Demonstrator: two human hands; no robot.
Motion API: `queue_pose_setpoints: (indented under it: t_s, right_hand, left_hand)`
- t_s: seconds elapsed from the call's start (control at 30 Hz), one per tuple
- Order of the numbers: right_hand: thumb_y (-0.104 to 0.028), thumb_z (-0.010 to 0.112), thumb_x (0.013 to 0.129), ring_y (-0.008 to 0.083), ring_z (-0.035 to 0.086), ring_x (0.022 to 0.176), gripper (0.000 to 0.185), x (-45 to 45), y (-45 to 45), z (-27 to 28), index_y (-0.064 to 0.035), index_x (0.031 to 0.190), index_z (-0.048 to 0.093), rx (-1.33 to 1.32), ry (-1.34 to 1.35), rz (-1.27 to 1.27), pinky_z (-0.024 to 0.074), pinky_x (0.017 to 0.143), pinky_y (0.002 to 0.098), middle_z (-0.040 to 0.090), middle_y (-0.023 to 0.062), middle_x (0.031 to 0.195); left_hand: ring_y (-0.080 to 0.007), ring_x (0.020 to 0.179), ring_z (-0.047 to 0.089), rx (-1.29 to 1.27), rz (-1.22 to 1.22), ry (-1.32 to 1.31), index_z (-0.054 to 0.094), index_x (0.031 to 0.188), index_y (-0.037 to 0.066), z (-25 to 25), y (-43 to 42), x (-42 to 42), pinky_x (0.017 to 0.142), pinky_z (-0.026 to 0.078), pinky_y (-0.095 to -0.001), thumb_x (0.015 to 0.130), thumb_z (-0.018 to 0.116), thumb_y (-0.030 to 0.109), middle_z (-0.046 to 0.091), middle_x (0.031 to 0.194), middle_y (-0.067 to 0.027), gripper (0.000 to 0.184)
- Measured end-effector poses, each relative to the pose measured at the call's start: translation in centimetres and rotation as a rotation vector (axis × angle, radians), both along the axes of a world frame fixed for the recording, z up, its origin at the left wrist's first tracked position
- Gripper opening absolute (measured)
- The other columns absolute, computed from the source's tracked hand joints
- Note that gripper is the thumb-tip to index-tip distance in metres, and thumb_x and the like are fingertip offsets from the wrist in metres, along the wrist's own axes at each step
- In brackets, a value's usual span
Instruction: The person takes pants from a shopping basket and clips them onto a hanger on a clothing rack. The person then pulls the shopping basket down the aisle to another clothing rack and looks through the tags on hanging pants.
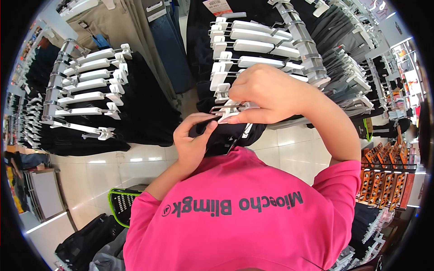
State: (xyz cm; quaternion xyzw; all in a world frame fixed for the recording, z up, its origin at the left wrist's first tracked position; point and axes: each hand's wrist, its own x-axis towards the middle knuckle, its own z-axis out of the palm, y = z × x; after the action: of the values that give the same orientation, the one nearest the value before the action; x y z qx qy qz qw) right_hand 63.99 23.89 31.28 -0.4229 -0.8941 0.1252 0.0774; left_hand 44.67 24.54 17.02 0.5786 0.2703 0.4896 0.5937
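My right hand (266, 92) is closed on the white clip of a trouser hanger (228, 113), thumb and fingers pressed on it. Just left of it, my left hand (193, 137) pinches the top edge of a black garment (221, 137) between thumb and fingers, close to that clip. The garment hangs down in front of my pink shirt, partly hidden by my hands. Whether its edge sits inside the clip I cannot tell. Beyond my right hand, several white clip hangers (262, 34) with dark garments hang on a chrome rail (300, 36).
On the left, another chrome rail (56, 86) holds black trousers (140, 99) on white hangers. Beige trousers (120, 27) and blue jeans (167, 49) hang ahead. A green-rimmed black basket (118, 205) stands at lower left on the tiled floor (144, 169). Grey trousers (334, 67) hang at right.
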Motion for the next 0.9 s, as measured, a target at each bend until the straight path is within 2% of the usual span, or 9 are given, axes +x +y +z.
queue_pose_setpoints:
  t_s: [0.13, 0.23, 0.3, 0.43, 0.6, 0.7, 0.77, 0.83, 0.9]
  right_hand:
    - [-0.034, 0.064, 0.074, 0.0323, 0.047, 0.054, 0.041, 0.2, 0.1, -0.6, -0.0014, 0.059, 0.045, -0.045, 0.111, -0.027, 0.0348, 0.050, 0.0397, 0.044, 0.0114, 0.054]
    - [-0.036, 0.063, 0.074, 0.0341, 0.055, 0.057, 0.040, 0.3, 0.0, -1.2, 0.0003, 0.061, 0.052, -0.072, 0.137, -0.015, 0.0414, 0.052, 0.0403, 0.052, 0.0144, 0.056]
    - [-0.032, 0.064, 0.074, 0.0315, 0.048, 0.056, 0.038, 0.4, -0.2, -1.6, -0.0014, 0.060, 0.046, -0.028, 0.194, 0.027, 0.0356, 0.050, 0.0391, 0.045, 0.0114, 0.055]
    - [-0.032, 0.063, 0.074, 0.0311, 0.049, 0.057, 0.037, 0.4, -0.6, -1.8, -0.0009, 0.061, 0.047, -0.067, 0.244, -0.028, 0.0373, 0.051, 0.0381, 0.046, 0.0111, 0.055]
    - [-0.036, 0.065, 0.073, 0.0285, 0.053, 0.066, 0.036, -0.1, -2.3, -1.7, -0.0018, 0.076, 0.054, 0.220, 0.069, -0.140, 0.0415, 0.061, 0.0369, 0.052, 0.0089, 0.067]
    - [-0.035, 0.067, 0.071, 0.0285, 0.056, 0.075, 0.038, -0.6, -4.2, -0.8, -0.0017, 0.087, 0.057, 0.431, 0.199, -0.211, 0.0434, 0.067, 0.0366, 0.056, 0.0097, 0.077]
    - [-0.030, 0.069, 0.071, 0.0307, 0.057, 0.084, 0.038, 0.2, -6.9, -0.5, -0.0011, 0.093, 0.057, 0.400, 0.150, -0.229, 0.0449, 0.072, 0.0367, 0.058, 0.0120, 0.089]
    - [-0.025, 0.068, 0.072, 0.0322, 0.057, 0.090, 0.037, 0.8, -9.2, -1.3, 0.0001, 0.096, 0.056, -0.116, 0.503, -0.184, 0.0451, 0.077, 0.0375, 0.057, 0.0137, 0.101]
    - [-0.022, 0.068, 0.072, 0.0327, 0.056, 0.092, 0.038, 0.5, -10.5, -3.0, 0.0011, 0.099, 0.055, -0.041, 0.378, -0.319, 0.0449, 0.079, 0.0378, 0.057, 0.0148, 0.103]
  left_hand:
    - [-0.0159, 0.078, 0.055, 0.033, 0.009, -0.167, 0.058, 0.078, 0.000, 0.0, 0.5, 0.4, 0.073, 0.042, -0.0256, 0.072, 0.068, -0.003, 0.058, 0.081, -0.0081, 0.012]
    - [-0.0154, 0.076, 0.054, 0.159, -0.007, -0.058, 0.056, 0.077, -0.001, 0.4, 1.0, -0.1, 0.071, 0.042, -0.0255, 0.070, 0.068, -0.006, 0.056, 0.079, -0.0074, 0.015]
    - [-0.0155, 0.075, 0.053, 0.123, -0.008, -0.107, 0.056, 0.076, -0.001, 0.6, 1.0, 0.3, 0.070, 0.041, -0.0255, 0.070, 0.068, -0.008, 0.055, 0.079, -0.0072, 0.016]
    - [-0.0159, 0.074, 0.052, 0.034, -0.021, -0.206, 0.053, 0.074, -0.001, 0.9, 0.9, 0.6, 0.069, 0.041, -0.0262, 0.070, 0.067, -0.009, 0.055, 0.079, -0.0068, 0.017]
    - [-0.0162, 0.075, 0.053, -0.010, -0.063, -0.219, 0.053, 0.075, 0.000, 0.6, 1.1, 0.8, 0.070, 0.041, -0.0269, 0.070, 0.066, -0.009, 0.054, 0.077, -0.0067, 0.016]
    - [-0.0165, 0.076, 0.053, -0.007, -0.073, -0.243, 0.053, 0.076, 0.000, 0.5, 1.1, 0.9, 0.070, 0.041, -0.0270, 0.071, 0.065, -0.009, 0.054, 0.077, -0.0068, 0.016]
    - [-0.0167, 0.076, 0.053, -0.007, -0.079, -0.261, 0.053, 0.076, 0.000, 0.5, 1.3, 0.9, 0.070, 0.041, -0.0269, 0.072, 0.065, -0.009, 0.054, 0.077, -0.0069, 0.016]
    - [-0.0168, 0.076, 0.054, -0.022, -0.099, -0.256, 0.053, 0.076, 0.000, 0.6, 1.3, 0.9, 0.070, 0.041, -0.0264, 0.072, 0.065, -0.009, 0.054, 0.076, -0.0070, 0.016]
    - [-0.0168, 0.076, 0.054, -0.027, -0.103, -0.256, 0.053, 0.076, 0.000, 0.4, 1.4, 1.0, 0.070, 0.041, -0.0261, 0.072, 0.066, -0.008, 0.054, 0.076, -0.0070, 0.016]
